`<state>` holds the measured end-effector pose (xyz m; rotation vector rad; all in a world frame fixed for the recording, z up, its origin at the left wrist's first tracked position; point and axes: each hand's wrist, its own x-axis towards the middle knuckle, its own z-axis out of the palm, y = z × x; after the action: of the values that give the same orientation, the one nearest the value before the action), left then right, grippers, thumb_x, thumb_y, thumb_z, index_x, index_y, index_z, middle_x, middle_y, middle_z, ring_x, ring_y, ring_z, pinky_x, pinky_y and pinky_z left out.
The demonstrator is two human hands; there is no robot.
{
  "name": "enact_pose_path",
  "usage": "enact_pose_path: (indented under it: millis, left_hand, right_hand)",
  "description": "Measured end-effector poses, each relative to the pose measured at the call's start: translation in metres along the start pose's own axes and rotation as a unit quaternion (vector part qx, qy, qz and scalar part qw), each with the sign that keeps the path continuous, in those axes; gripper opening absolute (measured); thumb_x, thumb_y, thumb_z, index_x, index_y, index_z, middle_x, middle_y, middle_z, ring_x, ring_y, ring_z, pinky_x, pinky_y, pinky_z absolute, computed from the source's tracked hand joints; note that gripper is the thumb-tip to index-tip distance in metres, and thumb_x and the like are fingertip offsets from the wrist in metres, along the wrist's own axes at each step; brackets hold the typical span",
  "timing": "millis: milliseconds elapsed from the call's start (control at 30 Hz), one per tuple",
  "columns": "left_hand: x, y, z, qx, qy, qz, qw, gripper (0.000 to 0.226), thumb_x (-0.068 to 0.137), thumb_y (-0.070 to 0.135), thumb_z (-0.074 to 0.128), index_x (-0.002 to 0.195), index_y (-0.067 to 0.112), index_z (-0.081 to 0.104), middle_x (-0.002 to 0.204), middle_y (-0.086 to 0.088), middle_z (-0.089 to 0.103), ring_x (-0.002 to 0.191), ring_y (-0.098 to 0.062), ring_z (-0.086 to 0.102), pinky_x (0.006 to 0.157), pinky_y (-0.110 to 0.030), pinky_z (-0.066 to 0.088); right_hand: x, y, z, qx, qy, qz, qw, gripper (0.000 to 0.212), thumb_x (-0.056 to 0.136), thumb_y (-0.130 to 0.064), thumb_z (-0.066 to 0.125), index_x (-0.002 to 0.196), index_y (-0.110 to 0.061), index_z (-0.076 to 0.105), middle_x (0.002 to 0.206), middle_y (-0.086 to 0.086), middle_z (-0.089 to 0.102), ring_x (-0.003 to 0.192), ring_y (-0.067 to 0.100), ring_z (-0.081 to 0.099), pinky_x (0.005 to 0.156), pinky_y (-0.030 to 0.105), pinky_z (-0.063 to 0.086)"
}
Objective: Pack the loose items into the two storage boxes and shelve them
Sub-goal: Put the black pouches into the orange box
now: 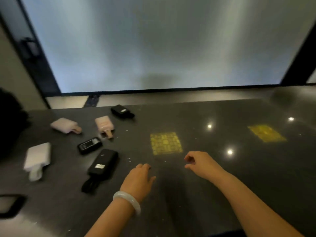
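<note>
Left hand (pixel 139 179) being held flat, fingers spread on worktop (pixel 205 194), right hand (pixel 201 164) being hovered, fingers loosely curled, nothing being held.

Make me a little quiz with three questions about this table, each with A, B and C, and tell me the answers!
1. Where do the loose gadgets lie on the dark table?
A. On its left part
B. On its right part
C. Piled in the middle

2. How many yellow patterned squares show on the table?
A. One
B. Two
C. Four

3. What is the left hand doing?
A. Gripping a black gadget
B. Holding a box
C. Holding nothing, palm down over the table

Answers:
1. A, because the long black gadget, the small black gadget and the pale ones, such as the white one, all lie left of the hands.
2. B, one square ahead of the hands, another farther right.
3. C, its fingers close on nothing; the right hand is empty too.
</note>
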<state>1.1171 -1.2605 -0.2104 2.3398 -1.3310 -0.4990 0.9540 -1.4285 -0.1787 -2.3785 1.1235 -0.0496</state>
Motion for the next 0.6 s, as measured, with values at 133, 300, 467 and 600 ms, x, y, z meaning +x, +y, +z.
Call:
enact_pose_path:
  millis: [133, 300, 467, 600]
  left_hand:
    - [-0.009, -0.057, -0.021, 0.016, 0.055, -0.074, 0.996, 0.047, 0.094, 0.04, 0.055, 0.137, 0.024, 0.045, 0.137, 0.004, 0.042, 0.126, -0.016, 0.042, 0.102, -0.03, 0.041]
    - [0.0, -0.103, -0.038, 0.062, 0.137, -0.155, 0.976, 0.066, 0.087, 0.048, 0.062, 0.143, 0.024, 0.036, 0.146, -0.002, 0.031, 0.133, -0.023, 0.031, 0.111, -0.036, 0.034]
    - [0.034, -0.127, -0.032, 0.059, 0.089, -0.213, 0.971, 0.095, 0.08, 0.062, 0.062, 0.151, 0.024, 0.013, 0.152, -0.008, 0.023, 0.138, -0.028, 0.025, 0.111, -0.042, 0.03]
    - [0.062, -0.136, -0.025, 0.087, 0.047, -0.221, 0.97, 0.089, 0.085, 0.055, 0.06, 0.152, 0.027, 0.009, 0.15, -0.013, 0.021, 0.137, -0.032, 0.025, 0.112, -0.048, 0.03]
  right_hand:
    - [0.039, -0.05, 0.031, -0.003, -0.044, -0.051, 0.998, 0.03, 0.086, -0.025, 0.07, 0.114, -0.017, 0.065, 0.111, 0.001, 0.066, 0.101, 0.013, 0.06, 0.092, 0.028, 0.048]
    - [0.078, -0.098, 0.064, 0.015, -0.073, -0.084, 0.994, 0.03, 0.085, -0.029, 0.07, 0.113, -0.02, 0.063, 0.111, -0.001, 0.064, 0.096, 0.01, 0.057, 0.086, 0.026, 0.046]
    - [0.109, -0.124, 0.086, 0.044, -0.074, -0.073, 0.994, 0.042, 0.085, -0.029, 0.07, 0.124, -0.024, 0.055, 0.119, -0.002, 0.06, 0.105, 0.012, 0.058, 0.09, 0.029, 0.049]
    - [0.137, -0.128, 0.089, 0.061, -0.053, -0.06, 0.995, 0.054, 0.084, -0.03, 0.071, 0.133, -0.022, 0.048, 0.127, -0.001, 0.056, 0.112, 0.015, 0.056, 0.091, 0.029, 0.047]
